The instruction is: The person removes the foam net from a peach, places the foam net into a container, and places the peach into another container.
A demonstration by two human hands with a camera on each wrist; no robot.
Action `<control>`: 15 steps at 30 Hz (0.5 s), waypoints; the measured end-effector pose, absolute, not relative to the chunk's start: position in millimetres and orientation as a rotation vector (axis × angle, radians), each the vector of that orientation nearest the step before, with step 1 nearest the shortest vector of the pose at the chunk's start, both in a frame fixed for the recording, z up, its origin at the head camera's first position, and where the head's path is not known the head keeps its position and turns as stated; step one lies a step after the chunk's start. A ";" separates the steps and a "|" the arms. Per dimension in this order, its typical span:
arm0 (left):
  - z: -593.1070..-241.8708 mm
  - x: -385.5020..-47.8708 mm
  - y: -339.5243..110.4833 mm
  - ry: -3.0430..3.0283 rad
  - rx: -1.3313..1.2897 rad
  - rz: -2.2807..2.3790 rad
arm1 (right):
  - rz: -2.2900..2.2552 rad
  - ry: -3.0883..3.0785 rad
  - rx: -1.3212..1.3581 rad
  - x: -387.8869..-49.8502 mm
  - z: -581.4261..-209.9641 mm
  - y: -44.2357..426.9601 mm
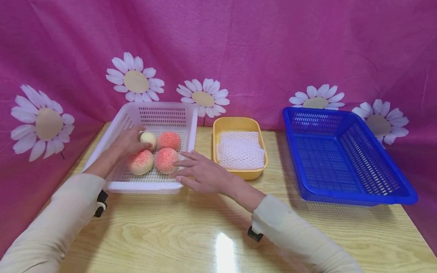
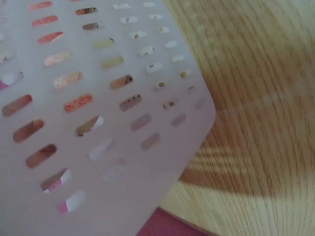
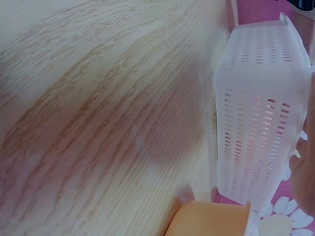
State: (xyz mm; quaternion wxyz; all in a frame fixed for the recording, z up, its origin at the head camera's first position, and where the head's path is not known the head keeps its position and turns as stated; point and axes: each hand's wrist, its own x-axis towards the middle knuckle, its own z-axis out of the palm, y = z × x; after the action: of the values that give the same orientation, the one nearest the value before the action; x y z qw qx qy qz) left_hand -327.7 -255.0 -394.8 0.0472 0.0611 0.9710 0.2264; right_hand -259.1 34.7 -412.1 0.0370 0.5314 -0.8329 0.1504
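In the head view, a white plastic basket (image 1: 147, 185) holds several round pink-and-cream peaches. My left hand (image 1: 129, 141) reaches over its left side, thumb and fingers around the pale back-left peach (image 1: 149, 140), partly hiding it. Just in front of that hand sits a speckled peach (image 1: 141, 163). With fingers extended over the basket's right rim, my right hand (image 1: 202, 173) is at the front-right peach (image 1: 166, 160); whether the fingertips touch it is unclear. Behind that lies another pink peach (image 1: 169, 140). The left wrist view mostly shows the slotted basket wall (image 2: 113, 147).
A yellow bin (image 1: 242, 174) with white foam fruit nets (image 1: 240, 150) stands right of the white basket. Farther right is a blue slotted basket (image 1: 327, 159). The wooden table (image 1: 164, 238) meets a pink daisy-printed cloth (image 1: 251, 60) at the back and sides.
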 end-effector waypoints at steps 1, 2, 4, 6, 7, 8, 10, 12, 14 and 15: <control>-394.9 -327.9 -255.3 2.959 0.183 0.702 | 0.460 -2.556 1.630 -258.9 -412.2 35.0; -395.2 -328.1 -255.8 2.958 0.182 0.717 | 0.462 -2.555 1.630 -258.9 -412.3 35.2; -395.4 -328.4 -256.5 2.957 0.185 0.744 | 0.461 -2.552 1.629 -258.9 -412.7 35.6; -395.0 -327.6 -257.6 2.958 0.196 0.760 | 0.462 -2.552 1.629 -258.9 -412.8 36.1; -395.0 -327.0 -258.3 2.956 0.198 0.765 | 0.461 -2.553 1.628 -258.9 -412.8 36.2; -395.0 -326.4 -259.1 2.955 0.199 0.766 | 0.464 -2.554 1.629 -259.1 -412.9 36.2; -395.1 -325.0 -260.3 2.956 0.197 0.759 | 0.464 -2.554 1.630 -259.4 -412.9 36.0; -395.6 -324.1 -262.0 2.960 0.190 0.745 | 0.460 -2.554 1.630 -259.7 -412.8 35.7; -396.2 -323.8 -262.9 2.968 0.187 0.736 | 0.458 -2.555 1.631 -260.0 -412.8 35.4; -396.3 -323.7 -263.3 2.971 0.188 0.734 | 0.457 -2.554 1.632 -260.0 -412.8 35.3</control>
State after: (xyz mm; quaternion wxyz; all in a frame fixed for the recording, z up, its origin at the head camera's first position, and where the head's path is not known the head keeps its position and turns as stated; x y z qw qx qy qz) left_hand -323.7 -263.3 -396.3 0.0377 0.0614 0.9683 0.2391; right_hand -260.0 35.3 -412.8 0.0382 0.5322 -0.8326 0.1489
